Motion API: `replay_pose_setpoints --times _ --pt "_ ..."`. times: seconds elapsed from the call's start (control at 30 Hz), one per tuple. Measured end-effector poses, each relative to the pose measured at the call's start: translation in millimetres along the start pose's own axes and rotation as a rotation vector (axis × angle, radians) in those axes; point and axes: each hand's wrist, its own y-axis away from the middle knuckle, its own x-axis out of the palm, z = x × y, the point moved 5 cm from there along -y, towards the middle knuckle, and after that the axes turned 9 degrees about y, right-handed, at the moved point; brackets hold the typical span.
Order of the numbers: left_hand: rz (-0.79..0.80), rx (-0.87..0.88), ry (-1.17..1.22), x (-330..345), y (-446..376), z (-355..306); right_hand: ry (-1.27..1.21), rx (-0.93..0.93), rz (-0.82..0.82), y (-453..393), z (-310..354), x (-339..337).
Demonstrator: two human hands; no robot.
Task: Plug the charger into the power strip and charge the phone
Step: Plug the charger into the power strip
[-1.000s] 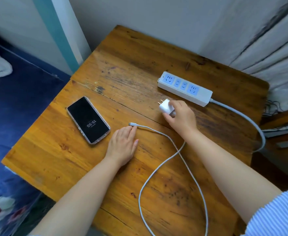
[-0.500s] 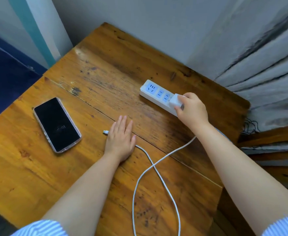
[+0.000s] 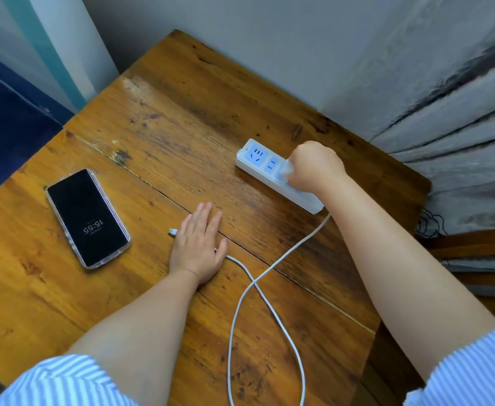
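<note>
A white power strip (image 3: 258, 162) with blue sockets lies at the back right of the wooden table (image 3: 152, 127). My right hand (image 3: 313, 168) is closed around the white charger block (image 3: 286, 170), pressing it down on the strip's middle sockets. My left hand (image 3: 198, 247) lies flat, fingers together, on the white cable (image 3: 249, 291); the cable's plug tip (image 3: 172, 231) sticks out left of my fingers. A black phone (image 3: 88, 218) in a clear case lies screen up at the left, showing 15:55.
The cable loops across the table's front and runs off the bottom edge. A grey curtain (image 3: 460, 112) hangs at the right, a wall stands behind the table, and a blue surface (image 3: 6, 127) lies beyond the left edge.
My right hand carried the charger from the table in front of the strip up onto the strip and now pushes it down. My left hand stayed on the cable. The phone screen lit again.
</note>
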Motion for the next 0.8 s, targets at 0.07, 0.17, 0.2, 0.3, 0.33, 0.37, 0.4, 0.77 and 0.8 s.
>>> replay_pose_setpoints --times 0.07,0.17,0.2,0.3,0.33,0.37,0.4,0.77,0.8 --pt "0.001 0.0 0.005 -0.6 -0.1 -0.3 0.001 0.008 -0.003 -6.3 3.4 -3.3" --pt "0.002 0.014 0.001 -0.4 0.2 -2.1 0.019 -0.021 0.011 -7.7 4.8 -4.9" --pt "-0.005 0.005 -0.006 -1.8 0.8 -0.8 0.032 -0.038 0.012 -9.7 6.2 -4.5" --pt "-0.011 0.003 -0.022 -1.1 0.0 -2.0 0.066 -0.07 -0.01 -10.8 7.1 -3.4" --pt "-0.015 0.001 -0.026 -1.5 0.4 -2.1 0.068 -0.079 -0.021 -11.2 9.4 -3.6" --pt "-0.018 0.0 -0.028 -1.9 0.2 -2.1 0.06 -0.086 -0.034 -12.6 11.2 -4.3" --pt "-0.014 0.0 -0.03 -0.9 0.4 -3.0 0.041 -0.086 -0.035 -13.6 11.5 -3.5" --pt "-0.016 0.008 0.015 -0.2 2.8 0.6 -0.159 -0.056 -0.032 -21.3 10.6 0.6" --pt "-0.015 0.003 0.013 -0.7 2.0 0.4 -0.168 -0.057 -0.039 -21.4 10.0 0.6"
